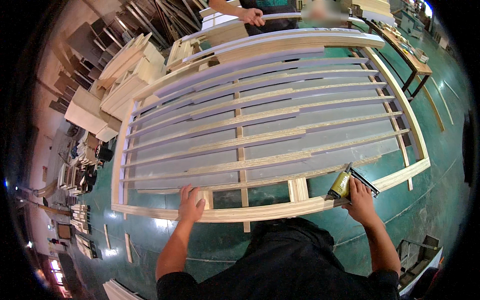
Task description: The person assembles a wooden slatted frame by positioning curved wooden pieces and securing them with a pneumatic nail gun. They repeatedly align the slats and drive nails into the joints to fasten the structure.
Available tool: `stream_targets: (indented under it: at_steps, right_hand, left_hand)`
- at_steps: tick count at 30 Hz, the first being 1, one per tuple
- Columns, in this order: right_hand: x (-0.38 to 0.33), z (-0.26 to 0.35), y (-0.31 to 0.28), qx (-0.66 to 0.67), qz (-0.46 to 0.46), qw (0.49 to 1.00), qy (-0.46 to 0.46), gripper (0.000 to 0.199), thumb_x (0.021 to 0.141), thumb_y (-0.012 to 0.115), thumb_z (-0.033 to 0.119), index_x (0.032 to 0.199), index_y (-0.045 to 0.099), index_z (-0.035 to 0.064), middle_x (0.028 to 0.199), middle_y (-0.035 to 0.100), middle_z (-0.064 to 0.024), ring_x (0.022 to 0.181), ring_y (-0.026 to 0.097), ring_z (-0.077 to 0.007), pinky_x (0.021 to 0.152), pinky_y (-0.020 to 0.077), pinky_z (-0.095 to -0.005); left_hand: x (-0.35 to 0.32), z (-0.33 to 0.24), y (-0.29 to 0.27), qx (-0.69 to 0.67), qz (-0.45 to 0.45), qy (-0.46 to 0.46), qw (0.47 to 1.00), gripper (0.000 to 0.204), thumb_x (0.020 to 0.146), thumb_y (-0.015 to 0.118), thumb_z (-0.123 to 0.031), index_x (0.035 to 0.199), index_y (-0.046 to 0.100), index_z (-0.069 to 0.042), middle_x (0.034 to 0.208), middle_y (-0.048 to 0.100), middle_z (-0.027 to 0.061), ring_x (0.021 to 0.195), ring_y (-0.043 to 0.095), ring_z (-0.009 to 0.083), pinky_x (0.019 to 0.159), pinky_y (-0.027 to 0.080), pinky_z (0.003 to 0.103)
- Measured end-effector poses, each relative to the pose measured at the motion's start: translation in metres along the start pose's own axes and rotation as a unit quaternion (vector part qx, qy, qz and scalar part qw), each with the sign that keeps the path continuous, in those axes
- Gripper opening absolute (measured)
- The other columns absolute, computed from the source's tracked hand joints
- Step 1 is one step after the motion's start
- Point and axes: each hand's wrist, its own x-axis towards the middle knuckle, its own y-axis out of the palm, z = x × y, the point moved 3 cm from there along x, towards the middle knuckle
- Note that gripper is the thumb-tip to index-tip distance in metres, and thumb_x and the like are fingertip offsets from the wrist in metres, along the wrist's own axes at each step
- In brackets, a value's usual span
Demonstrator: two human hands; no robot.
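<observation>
Left hand: The left hand (190,204) lies over the near rail (265,212), fingers pointing away from the body and thumb spread apart from them, beside a short wooden block (207,199).
Right hand: The right hand (360,201) is closed around the nail gun (340,184), knuckles up, at the right part of the near rail.
Forearms: Both rise from the lower edge, bare below dark sleeves — set wide apart, each angled inward toward its hand.
Nail gun: Olive and black, tilted over the near rail, its narrow end toward the slats; whether it touches the wood is unclear.
Wooden frame: The large frame (405,102) lies flat before the person, with long slats (250,163) across it and grey sheeting (280,150) beneath.
Second block: Another short block (298,190) stands between the two hands, against the near rail.
Far side: A co-worker's hand (252,17) hangs beyond the frame — a cluttered surface (419,66) stands to the right.
</observation>
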Motion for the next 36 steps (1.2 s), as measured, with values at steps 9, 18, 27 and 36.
stream_targets:
  at_steps: [9, 18, 27, 36]
  right_hand:
    - [0.0009, -0.0004, -0.0034, -0.014, 0.019, 1.0, 0.002, 0.118, 0.067, 0.096, 0.024, 0.161, 0.029, -0.0004, 0.154, 0.047, -0.0197, 0.141, 0.048, -0.0385, 0.115, 0.0366, -0.0528]
    - [0.0005, 0.0016, -0.0037, -0.024, -0.001, 1.0, -0.012, 0.117, 0.066, 0.096, 0.024, 0.16, 0.03, -0.0018, 0.151, 0.05, -0.0197, 0.136, 0.052, -0.0385, 0.113, 0.039, -0.0517]
    - [0.0001, 0.0046, -0.0079, -0.013, -0.001, 1.0, -0.008, 0.117, 0.066, 0.096, 0.023, 0.16, 0.03, 0.0005, 0.151, 0.05, -0.0194, 0.136, 0.052, -0.0383, 0.112, 0.0392, -0.0518]
    - [0.0007, 0.0017, -0.0037, -0.018, 0.008, 1.0, -0.001, 0.118, 0.067, 0.097, 0.024, 0.161, 0.029, 0.0007, 0.153, 0.048, -0.0193, 0.139, 0.05, -0.0381, 0.113, 0.0379, -0.0521]
  left_hand:
    - [0.0014, -0.0059, -0.0055, -0.028, -0.004, 0.011, 1.0, 0.054, 0.088, 0.076, -0.023, 0.139, 0.062, -0.012, 0.154, 0.045, 0.0213, 0.149, 0.034, 0.0466, 0.122, 0.035, 0.056]
    - [-0.0009, -0.001, -0.0024, -0.011, -0.018, 0.015, 1.0, 0.054, 0.089, 0.075, -0.026, 0.139, 0.062, -0.012, 0.154, 0.046, 0.0212, 0.149, 0.036, 0.0472, 0.122, 0.035, 0.057]
    - [-0.0024, 0.0004, -0.0013, 0.007, -0.021, 0.013, 1.0, 0.056, 0.088, 0.075, -0.027, 0.14, 0.063, -0.012, 0.156, 0.046, 0.022, 0.15, 0.035, 0.0473, 0.122, 0.034, 0.057]
    - [-0.0024, -0.0005, -0.0017, 0.002, -0.025, 0.02, 0.999, 0.056, 0.088, 0.075, -0.026, 0.14, 0.063, -0.01, 0.155, 0.046, 0.0227, 0.15, 0.035, 0.0479, 0.122, 0.034, 0.057]
